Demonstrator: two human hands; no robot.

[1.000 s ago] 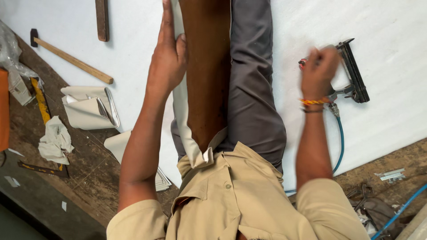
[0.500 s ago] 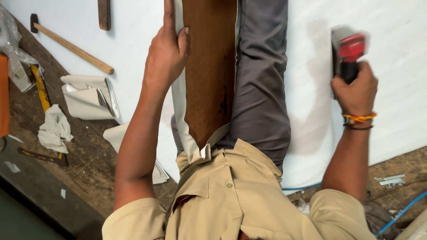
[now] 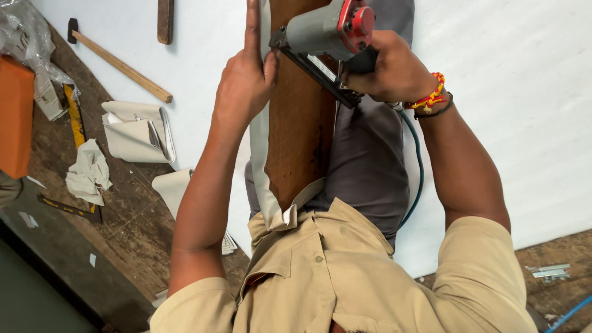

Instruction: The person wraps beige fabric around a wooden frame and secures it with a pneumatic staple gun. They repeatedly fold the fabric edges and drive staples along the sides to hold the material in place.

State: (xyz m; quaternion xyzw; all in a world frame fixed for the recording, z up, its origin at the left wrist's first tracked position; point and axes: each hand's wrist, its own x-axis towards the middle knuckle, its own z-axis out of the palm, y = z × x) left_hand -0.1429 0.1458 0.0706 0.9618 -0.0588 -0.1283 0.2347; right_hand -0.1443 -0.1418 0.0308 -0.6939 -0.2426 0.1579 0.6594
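Note:
A long brown wooden board (image 3: 300,132) rests lengthwise on my lap, with a strip of pale fabric (image 3: 260,160) wrapped along its left edge. My left hand (image 3: 245,80) lies flat against that edge, index finger stretched up, pressing the fabric to the wood. My right hand (image 3: 388,71) grips a grey pneumatic staple gun (image 3: 327,34) with a red end cap. Its black magazine lies across the board's face, right beside my left thumb. A dark air hose (image 3: 414,166) trails down from the gun past my right wrist.
A white sheet (image 3: 505,123) covers the floor under me. A wooden-handled hammer (image 3: 120,61) lies at upper left. Folded pale fabric pieces (image 3: 137,131), a crumpled rag (image 3: 89,172) and a yellow measuring tool (image 3: 75,117) lie on the dark floor at left. Staple strips (image 3: 549,271) lie lower right.
My right hand picked the staple gun up from the white sheet at right and carried it left onto the board. My left hand stayed pressed on the fabric edge.

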